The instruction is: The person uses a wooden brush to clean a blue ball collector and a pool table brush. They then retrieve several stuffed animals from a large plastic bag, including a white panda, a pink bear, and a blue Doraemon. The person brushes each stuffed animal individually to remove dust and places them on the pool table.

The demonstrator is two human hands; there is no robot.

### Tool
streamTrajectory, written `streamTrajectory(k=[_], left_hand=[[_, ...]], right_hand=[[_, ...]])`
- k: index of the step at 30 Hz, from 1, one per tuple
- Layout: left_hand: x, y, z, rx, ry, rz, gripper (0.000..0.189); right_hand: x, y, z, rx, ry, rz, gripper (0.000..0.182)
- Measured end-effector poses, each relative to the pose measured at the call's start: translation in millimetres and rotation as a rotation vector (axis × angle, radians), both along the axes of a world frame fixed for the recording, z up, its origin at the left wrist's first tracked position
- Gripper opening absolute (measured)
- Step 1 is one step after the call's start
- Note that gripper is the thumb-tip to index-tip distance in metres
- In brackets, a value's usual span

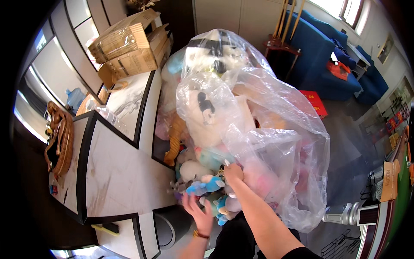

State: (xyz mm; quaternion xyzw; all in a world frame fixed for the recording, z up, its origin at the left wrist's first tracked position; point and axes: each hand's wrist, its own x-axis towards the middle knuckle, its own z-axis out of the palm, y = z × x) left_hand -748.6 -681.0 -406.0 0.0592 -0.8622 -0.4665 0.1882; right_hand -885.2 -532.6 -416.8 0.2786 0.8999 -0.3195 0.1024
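A large clear plastic bag spreads over a heap of plush toys in front of me. My right hand is at the bag's lower left edge among the toys, with a small white piece showing at its fingers; what it grips cannot be told. My left hand, fingers spread and slightly blurred, is just below a blue plush toy and holds nothing visible. A white plush toy lies behind the blue one. Under the plastic are a black-and-white plush toy and a cream plush piece.
Left stands a marble-look counter with a carved wooden figure and cardboard boxes. A dark bin is beside my left hand. At the right are a blue sofa, a red box and a green-topped table.
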Motion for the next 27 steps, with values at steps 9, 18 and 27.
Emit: streamTrajectory(k=[9,18,27], left_hand=[[-19.4,36.7,-33.3,0.260,-0.145,-0.327,0.099],[-94.1,-13.6,-109.2,0.463,-0.440,0.074,0.050],[-116.4,-16.9,-150.6,0.846,-0.686,0.228,0.029]], right_hand=[[-23.3,17.6,-0.2,-1.209,0.219,-0.841,0.024],[75.3,43.3,85.1,-0.104,0.576,0.296,0.066],[108.4,161.5,19.1,-0.117,0.102,-0.186,0.056]])
